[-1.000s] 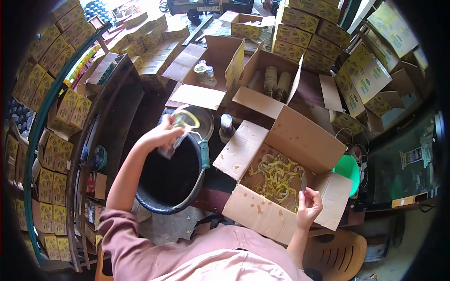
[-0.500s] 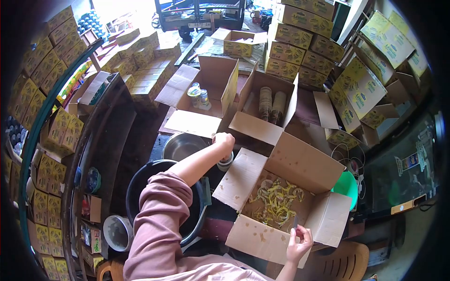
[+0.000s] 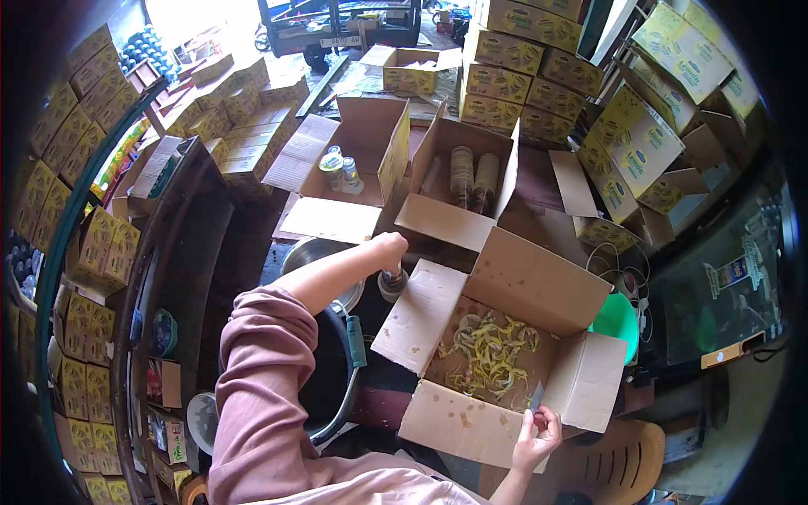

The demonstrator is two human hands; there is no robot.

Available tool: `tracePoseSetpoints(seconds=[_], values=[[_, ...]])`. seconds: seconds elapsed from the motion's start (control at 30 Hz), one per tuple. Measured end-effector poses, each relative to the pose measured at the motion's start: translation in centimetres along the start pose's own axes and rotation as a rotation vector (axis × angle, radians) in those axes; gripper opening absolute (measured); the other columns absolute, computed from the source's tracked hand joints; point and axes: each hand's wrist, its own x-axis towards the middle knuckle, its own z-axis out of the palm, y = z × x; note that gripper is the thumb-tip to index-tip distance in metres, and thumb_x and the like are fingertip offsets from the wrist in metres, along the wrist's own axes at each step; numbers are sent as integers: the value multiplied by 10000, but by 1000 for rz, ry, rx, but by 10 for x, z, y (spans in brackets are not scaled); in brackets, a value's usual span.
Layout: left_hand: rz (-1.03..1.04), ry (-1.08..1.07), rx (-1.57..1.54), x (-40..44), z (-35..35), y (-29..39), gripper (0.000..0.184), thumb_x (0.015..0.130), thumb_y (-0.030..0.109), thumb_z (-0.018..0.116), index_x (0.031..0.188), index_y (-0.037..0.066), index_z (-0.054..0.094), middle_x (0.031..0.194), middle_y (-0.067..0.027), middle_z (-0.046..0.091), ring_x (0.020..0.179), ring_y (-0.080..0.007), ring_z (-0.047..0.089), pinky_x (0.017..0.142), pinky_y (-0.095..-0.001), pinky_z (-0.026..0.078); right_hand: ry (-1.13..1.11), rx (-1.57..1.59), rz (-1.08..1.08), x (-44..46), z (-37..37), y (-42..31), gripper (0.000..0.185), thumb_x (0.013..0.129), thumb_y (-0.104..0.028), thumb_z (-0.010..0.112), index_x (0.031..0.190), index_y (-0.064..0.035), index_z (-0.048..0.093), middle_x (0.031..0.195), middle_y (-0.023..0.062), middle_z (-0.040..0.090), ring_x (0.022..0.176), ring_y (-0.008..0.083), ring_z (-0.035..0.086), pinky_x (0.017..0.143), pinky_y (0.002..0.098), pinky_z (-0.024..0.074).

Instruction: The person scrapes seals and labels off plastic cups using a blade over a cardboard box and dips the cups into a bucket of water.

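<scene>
My left hand is closed in a fist above a small jar-like container. Something dark and narrow shows below its fingers, reaching toward the container's mouth, but I cannot make out what it is. My right hand pinches a small grey blade pointing up, over the near right edge of an open cardboard box. Yellow-green strips of peel or label lie scattered on the box's floor. Dark stains mark the flaps.
Behind stand two open boxes, one with several cans, the other with stacked round pieces. A metal pot and black bucket sit left, a green basin right. Stacked yellow cartons surround the bench.
My left hand remains closed over the small container, and more of the dark item under its fingers shows. The blade in my right hand is turned more toward the camera. The whole view has shifted slightly.
</scene>
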Motion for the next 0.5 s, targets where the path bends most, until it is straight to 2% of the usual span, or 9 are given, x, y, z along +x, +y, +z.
tracePoseSetpoints(seconds=[0.1,0.2,0.3,0.33,0.37,0.43,0.5], values=[[14,110,-43,-9,1,2,352,520,305,734,701,18,641,707,-117,632,715,-267,632,632,-363,520,-51,49,14,1,4,7,127,720,61,599,844,46,575,733,53,529,623,106,521,584,227,429],[-12,45,-72,-15,-4,2,490,535,348,745,871,11,626,835,-138,635,792,-284,624,688,-366,510,-81,105,15,6,12,11,135,723,57,601,855,44,577,736,54,532,629,106,529,599,227,444],[13,154,-250,-23,2,-7,709,577,443,734,1086,-2,519,986,-181,599,917,-310,587,779,-376,477,-84,139,34,4,15,4,170,719,63,604,885,42,575,756,50,536,636,98,531,611,221,447],[-63,67,-314,-23,0,-6,850,625,516,695,1214,-8,378,1085,-217,547,1003,-336,538,849,-385,435,-86,156,25,3,15,-1,179,721,61,604,896,38,574,763,47,536,640,94,530,612,219,446],[-125,63,-336,-41,-21,0,831,663,529,664,1229,-2,369,1107,-219,534,1027,-336,523,863,-379,425,-84,171,16,0,16,-6,188,723,59,604,907,35,572,769,44,536,644,90,530,614,216,445],[-92,230,-518,-62,-33,-10,782,691,507,651,1230,9,379,1126,-206,523,1029,-328,519,868,-369,420,-99,214,46,-9,23,-15,201,726,59,604,921,26,570,769,32,533,648,85,527,612,208,444],[-47,293,-526,-96,-50,-23,708,726,477,631,1219,25,402,1134,-200,513,1034,-313,516,876,-360,414,-116,248,86,-22,35,-25,199,725,60,605,918,24,571,768,27,531,648,84,525,610,205,443]])
